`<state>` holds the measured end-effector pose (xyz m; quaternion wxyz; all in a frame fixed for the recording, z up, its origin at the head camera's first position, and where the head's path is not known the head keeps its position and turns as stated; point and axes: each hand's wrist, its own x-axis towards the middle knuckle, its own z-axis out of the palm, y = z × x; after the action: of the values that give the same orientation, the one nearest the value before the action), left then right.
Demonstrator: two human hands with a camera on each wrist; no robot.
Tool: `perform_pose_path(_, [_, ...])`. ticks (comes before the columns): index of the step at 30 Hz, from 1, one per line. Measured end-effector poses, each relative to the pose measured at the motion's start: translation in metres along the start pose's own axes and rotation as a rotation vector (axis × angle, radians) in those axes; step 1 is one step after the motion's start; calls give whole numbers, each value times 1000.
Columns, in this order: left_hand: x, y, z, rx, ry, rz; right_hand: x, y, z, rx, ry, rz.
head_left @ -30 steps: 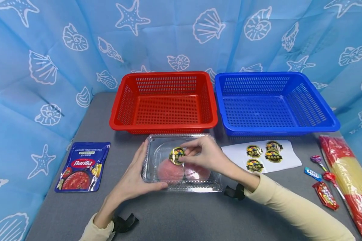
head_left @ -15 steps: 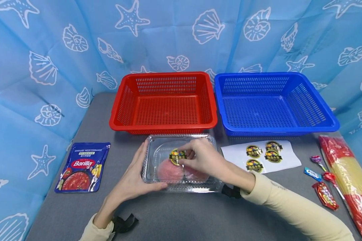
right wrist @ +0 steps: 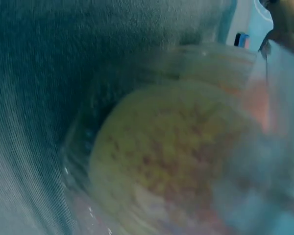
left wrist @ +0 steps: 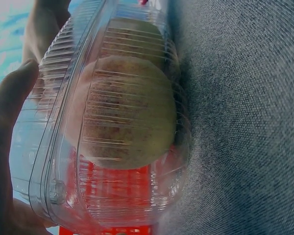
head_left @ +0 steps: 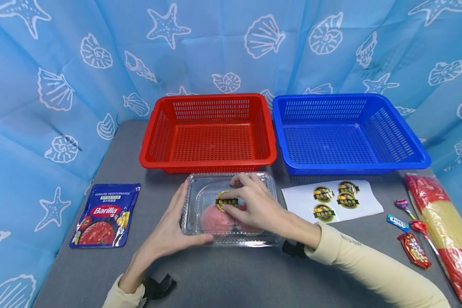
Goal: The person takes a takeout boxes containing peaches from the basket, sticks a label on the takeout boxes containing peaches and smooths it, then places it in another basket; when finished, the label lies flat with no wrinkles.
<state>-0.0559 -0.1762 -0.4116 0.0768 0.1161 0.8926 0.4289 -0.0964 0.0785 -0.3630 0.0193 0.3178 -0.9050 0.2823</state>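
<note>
A clear plastic clamshell box (head_left: 204, 184) with peaches (head_left: 217, 218) inside sits at the table's middle, lid down. My left hand (head_left: 168, 229) braces its near left corner, fingers straight along the left side and thumb along the front edge. On the lid lies a round black-and-gold fruit sticker (head_left: 224, 202). My right hand (head_left: 254, 203) is over the lid, index fingertip and thumb tip spread on the sticker. In the left wrist view a peach (left wrist: 127, 112) shows through the box's ribbed wall. The right wrist view is blurred, with a peach (right wrist: 171, 152) close up.
Behind the box stand a red basket (head_left: 208, 164) and a blue basket (head_left: 358, 166). A white backing sheet (head_left: 298, 199) bears several more stickers. To the left lies a blue sauce pouch (head_left: 105, 214); to the right, wrapped candies (head_left: 413, 250) and a pasta pack (head_left: 442, 214).
The right hand has let go its pinch on the sticker's right edge; its fingers have spread and shifted left over it. The left hand and box have stayed put.
</note>
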Motion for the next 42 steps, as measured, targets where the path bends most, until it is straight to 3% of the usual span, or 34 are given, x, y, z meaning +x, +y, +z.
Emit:
perform_pose_path(13, [-1, 1, -1, 27, -11, -7, 4, 1, 17, 2, 52, 45])
perform_pose_path(28, [-1, 1, -1, 71, -22, -55, 5, 11, -2, -18, -74, 30])
perform_pose_path(42, [-2, -1, 2, 87, -7, -66, -1, 17, -4, -41, -34, 14])
